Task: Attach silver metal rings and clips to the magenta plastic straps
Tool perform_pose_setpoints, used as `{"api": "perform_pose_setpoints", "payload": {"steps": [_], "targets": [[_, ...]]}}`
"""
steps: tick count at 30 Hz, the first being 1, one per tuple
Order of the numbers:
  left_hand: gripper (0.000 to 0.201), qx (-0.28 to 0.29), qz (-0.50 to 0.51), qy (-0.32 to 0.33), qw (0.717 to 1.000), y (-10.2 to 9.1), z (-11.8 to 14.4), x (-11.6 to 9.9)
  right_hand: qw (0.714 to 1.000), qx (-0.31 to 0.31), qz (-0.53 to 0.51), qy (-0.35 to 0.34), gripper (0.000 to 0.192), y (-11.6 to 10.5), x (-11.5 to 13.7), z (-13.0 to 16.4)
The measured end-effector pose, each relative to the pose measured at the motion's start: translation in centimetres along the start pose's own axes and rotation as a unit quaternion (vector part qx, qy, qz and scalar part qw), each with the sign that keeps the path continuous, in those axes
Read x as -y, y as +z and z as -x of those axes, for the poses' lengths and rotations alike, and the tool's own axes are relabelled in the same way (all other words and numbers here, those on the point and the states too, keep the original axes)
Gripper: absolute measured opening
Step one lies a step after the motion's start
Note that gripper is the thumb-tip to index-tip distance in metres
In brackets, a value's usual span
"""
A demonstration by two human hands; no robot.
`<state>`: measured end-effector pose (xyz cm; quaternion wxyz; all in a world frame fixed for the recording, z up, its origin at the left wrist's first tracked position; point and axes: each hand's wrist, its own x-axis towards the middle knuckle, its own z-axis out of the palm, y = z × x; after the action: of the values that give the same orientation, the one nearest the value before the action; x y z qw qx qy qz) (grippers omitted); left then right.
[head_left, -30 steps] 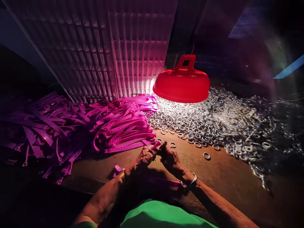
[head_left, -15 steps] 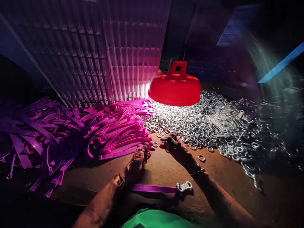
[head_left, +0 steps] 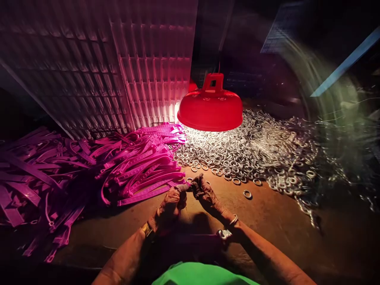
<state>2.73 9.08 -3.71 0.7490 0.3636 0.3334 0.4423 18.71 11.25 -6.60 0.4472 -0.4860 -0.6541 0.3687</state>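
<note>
My left hand [head_left: 173,201] is closed around a pink strap, most of which the fingers hide. Its end meets the fingertips of my right hand [head_left: 205,193], which is pinched shut; whatever sits between those fingers cannot be made out. Just behind the hands lies a loose metal ring [head_left: 208,183]. Nearer my body, in shadow, a purple strap rests on the table with joined metal rings [head_left: 225,234] at its right end, partly behind my right forearm.
A heap of pink straps [head_left: 142,170] spreads to the left, under a ribbed translucent panel [head_left: 154,75]. Above a big pile of metal rings [head_left: 252,146] hangs a red lamp [head_left: 210,109]. One stray ring [head_left: 247,194] lies on the wooden table [head_left: 267,221]. Blurred, pale shapes fill the far right.
My right hand has moved left and now meets my left hand at the strap's end; before, a gap lay between them. The head view has shifted slightly.
</note>
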Motion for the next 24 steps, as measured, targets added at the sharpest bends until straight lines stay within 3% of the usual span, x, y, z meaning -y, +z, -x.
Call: {"api": "perform_pose_setpoints", "payload": {"steps": [4, 7, 15, 20, 24], "targets": [[0.028, -0.007, 0.003, -0.037, 0.999, 0.8, -0.4, -0.7, 0.999, -0.017, 0.038, -0.029, 0.034, 0.0, -0.1, 0.2], [0.029, -0.02, -0.018, -0.063, 0.998, 1.3, -0.5, -1.3, 0.999, 0.01, 0.033, -0.026, 0.027, -0.3, 1.1, 0.1], [0.034, 0.003, -0.212, -0.047, 0.976, 0.6, -0.6, -0.4, 0.995, 0.094, 0.018, 0.039, 0.007, -1.7, 3.1, 0.2], [0.037, 0.003, -0.244, -0.014, 0.97, 0.9, -0.3, -0.3, 0.992, 0.119, 0.017, 0.048, 0.005, -2.1, 3.8, 0.1], [0.037, 0.011, -0.271, -0.036, 0.962, 1.5, 0.2, -0.4, 0.988, 0.139, 0.017, 0.067, 0.011, -1.9, 3.5, 0.1]]}}
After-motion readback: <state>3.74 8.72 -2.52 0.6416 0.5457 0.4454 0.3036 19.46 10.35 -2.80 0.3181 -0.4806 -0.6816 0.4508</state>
